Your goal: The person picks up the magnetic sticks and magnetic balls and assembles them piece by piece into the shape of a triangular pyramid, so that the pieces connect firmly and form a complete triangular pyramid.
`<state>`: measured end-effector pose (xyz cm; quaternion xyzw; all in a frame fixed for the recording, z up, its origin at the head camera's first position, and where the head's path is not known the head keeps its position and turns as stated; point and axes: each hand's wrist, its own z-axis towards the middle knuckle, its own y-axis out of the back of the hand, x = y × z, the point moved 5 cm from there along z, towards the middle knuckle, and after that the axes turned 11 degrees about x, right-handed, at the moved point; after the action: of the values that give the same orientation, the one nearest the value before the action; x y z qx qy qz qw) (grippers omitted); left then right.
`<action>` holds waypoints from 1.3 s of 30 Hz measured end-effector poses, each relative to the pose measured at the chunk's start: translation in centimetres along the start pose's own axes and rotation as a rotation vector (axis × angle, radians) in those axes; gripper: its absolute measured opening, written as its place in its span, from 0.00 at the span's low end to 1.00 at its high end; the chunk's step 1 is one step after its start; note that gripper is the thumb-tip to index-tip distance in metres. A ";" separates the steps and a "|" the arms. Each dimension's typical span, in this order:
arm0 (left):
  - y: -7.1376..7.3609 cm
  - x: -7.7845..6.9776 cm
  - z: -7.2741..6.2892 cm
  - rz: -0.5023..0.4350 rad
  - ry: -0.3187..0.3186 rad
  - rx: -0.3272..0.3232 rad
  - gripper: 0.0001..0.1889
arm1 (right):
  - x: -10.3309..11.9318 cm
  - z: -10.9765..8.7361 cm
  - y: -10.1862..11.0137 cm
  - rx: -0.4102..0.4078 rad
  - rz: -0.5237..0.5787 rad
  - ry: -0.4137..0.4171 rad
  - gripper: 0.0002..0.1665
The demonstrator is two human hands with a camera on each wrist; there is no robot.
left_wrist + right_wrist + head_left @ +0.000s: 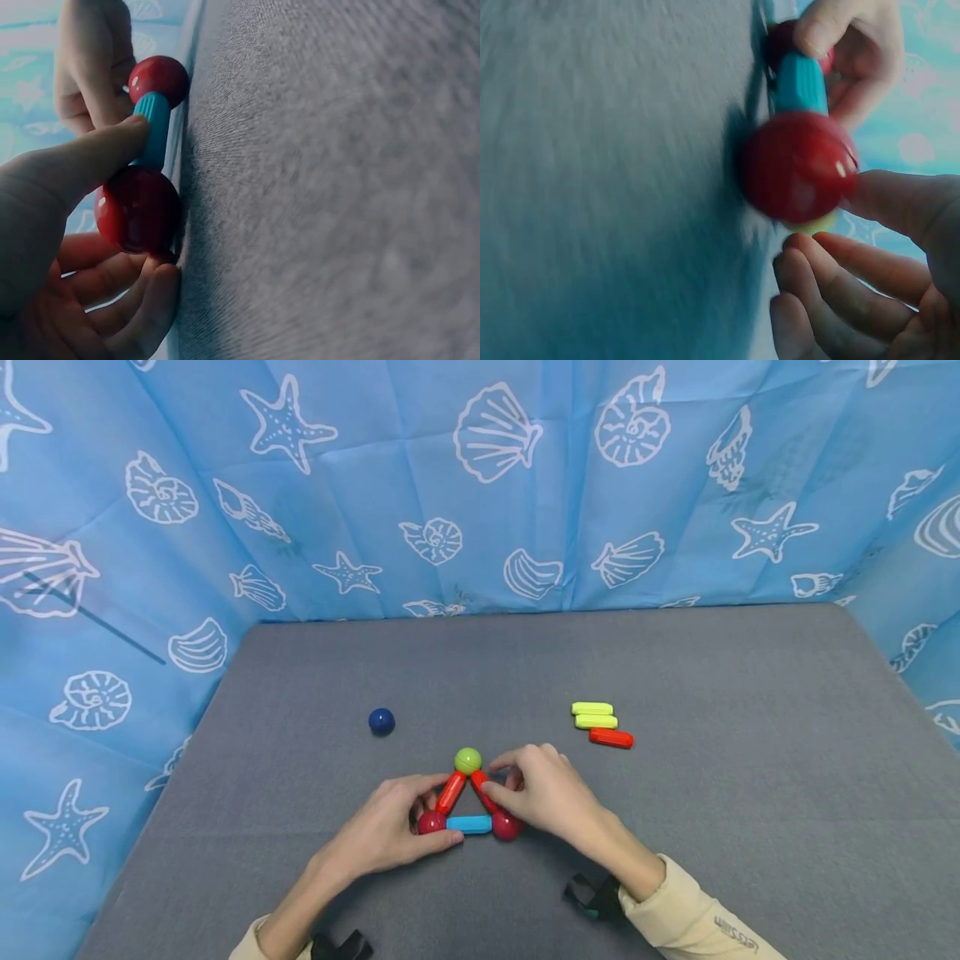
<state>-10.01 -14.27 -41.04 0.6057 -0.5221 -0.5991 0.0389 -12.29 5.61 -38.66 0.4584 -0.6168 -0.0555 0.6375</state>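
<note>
On the table lies a triangle of magnetic building sticks and balls. A green ball [468, 761] forms its far corner, and red balls form the left [431, 822] and right [506, 826] near corners. Two red sticks [451, 792] make the sides, a blue stick [469, 825] the near edge. My left hand [390, 827] holds the left corner, its thumb on the blue stick [154, 131] and fingers curled around the red ball [139, 210]. My right hand [551, 793] has its thumb against the right red stick; the right red ball [799, 166] partly hides this contact.
A dark blue ball [382, 722] lies left of the triangle. Two yellow sticks [594, 715] and a loose red stick [611, 738] sit to the right, farther back. A blue curtain with shell prints [480, 527] hangs behind the grey table [712, 693].
</note>
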 end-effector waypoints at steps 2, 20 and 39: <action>0.0 0.0 0.1 0.010 0.007 -0.004 0.37 | -0.4 -0.3 1.0 -0.047 -0.035 -0.011 0.14; -0.1 -0.2 0.6 0.082 0.039 -0.051 0.36 | -5.6 -3.5 8.2 -0.273 -0.362 -0.171 0.15; -0.1 -0.1 0.8 0.076 0.034 -0.031 0.36 | -6.9 -4.1 7.8 -0.186 -0.287 -0.279 0.18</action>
<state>-10.59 -13.72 -41.25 0.5948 -0.5347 -0.5949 0.0801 -14.29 16.60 -37.95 0.4685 -0.6195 -0.2653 0.5713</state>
